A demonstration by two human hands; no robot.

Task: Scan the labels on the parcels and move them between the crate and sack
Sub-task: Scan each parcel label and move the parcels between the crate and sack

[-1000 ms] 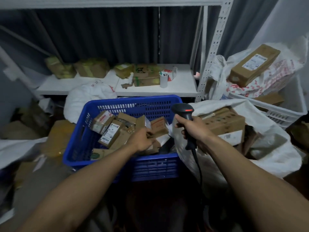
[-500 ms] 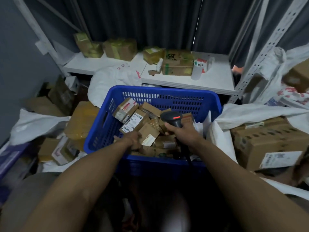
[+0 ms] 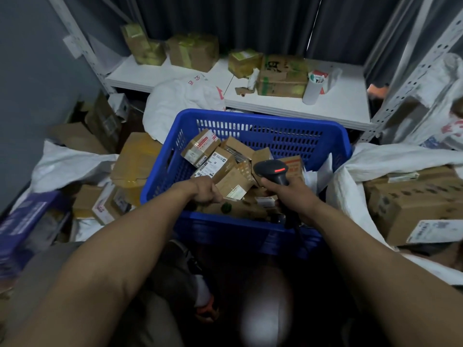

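Presently my left hand (image 3: 206, 192) curls its fingers on a parcel (image 3: 246, 210) at the blue crate's (image 3: 263, 115) near edge, likely to expose its label, while my right hand (image 3: 298, 195) wraps its fingers round the scanner (image 3: 271, 171), held close above, with the sack (image 3: 400, 157) just right.

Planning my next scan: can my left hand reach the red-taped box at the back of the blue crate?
Probably yes. The box lies uncovered on top of the other parcels, just beyond your left hand, which is inside the crate.
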